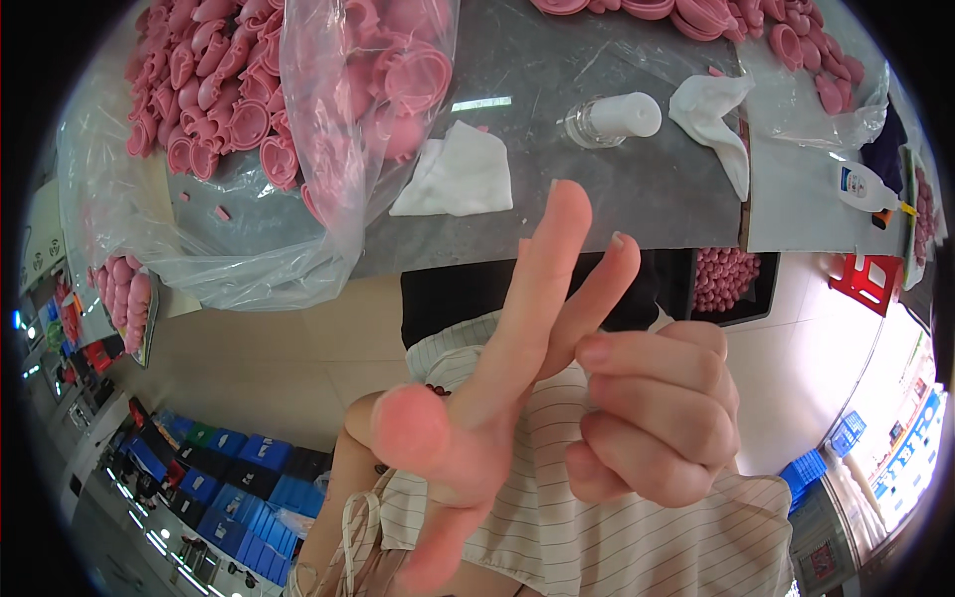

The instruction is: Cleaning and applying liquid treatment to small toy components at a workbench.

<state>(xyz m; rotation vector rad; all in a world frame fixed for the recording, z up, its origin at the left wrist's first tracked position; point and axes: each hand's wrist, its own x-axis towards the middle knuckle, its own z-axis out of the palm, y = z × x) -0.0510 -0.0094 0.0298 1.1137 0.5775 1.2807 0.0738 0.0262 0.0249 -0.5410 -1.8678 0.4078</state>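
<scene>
Both of my hands are raised in front of my striped clothing, below the table's near edge. My left hand has its fingers spread apart, two of them pointing up toward the table, and nothing is in it. Close on its right, my right hand is closed with the fingers curled in. Its upper fingertips are beside the base of a left finger; I cannot tell whether they touch. Whatever the right hand may hold is hidden. Beyond the fingers, a folded white cloth and a clear bottle with a white cap are on the grey table.
Many pink hollow plastic parts are heaped at the back left in a clear plastic bag. More pink parts lie at the back right, near a crumpled white cloth and a white squeeze bottle. A black bin with small pink pieces is under the table.
</scene>
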